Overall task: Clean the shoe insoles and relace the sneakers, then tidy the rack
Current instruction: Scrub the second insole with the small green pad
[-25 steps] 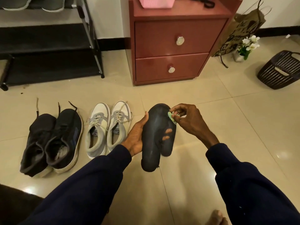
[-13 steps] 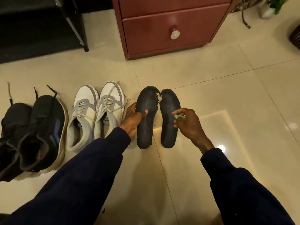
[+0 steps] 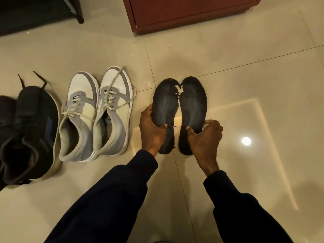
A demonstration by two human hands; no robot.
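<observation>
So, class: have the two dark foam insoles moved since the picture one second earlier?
Yes. The two dark foam insoles, then overlapped and raised, now lie side by side low over the tiled floor, right of the white-and-grey sneakers.

Two dark insoles (image 3: 180,109); two white-grey sneakers (image 3: 96,114); two black sneakers (image 3: 29,130); two hands (image 3: 152,132).

The glossy cream tile floor (image 3: 228,55) carried a pair of white-and-grey sneakers (image 3: 94,116) side by side at nine o'clock, black sneakers (image 3: 29,130) further out that way, a red-brown cabinet (image 3: 184,16) at twelve, and a dark rack leg (image 3: 78,13) at eleven.
</observation>
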